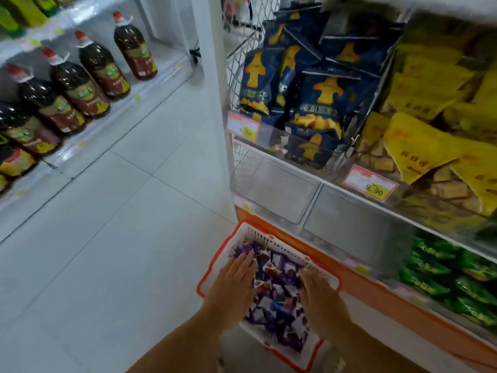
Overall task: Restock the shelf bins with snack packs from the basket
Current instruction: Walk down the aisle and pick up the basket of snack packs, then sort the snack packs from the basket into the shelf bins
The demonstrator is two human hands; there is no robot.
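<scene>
A white basket with a red rim (215, 258) stands on the floor against the shelf base. It is full of small purple and white snack packs (277, 294). Both of my hands are down inside it. My left hand (236, 275) lies flat with straight fingers on the packs at the left side. My right hand (314, 286) rests on the packs at the right side, fingers straight and pressed into the pile. Above the basket are two clear shelf bins (279, 192) that look empty.
Bins higher up hold dark blue snack bags (320, 95) and yellow packs (430, 130); green packs (443, 270) fill a lower bin at right. Across the tiled aisle (107, 238), a low shelf carries large oil bottles (88, 74).
</scene>
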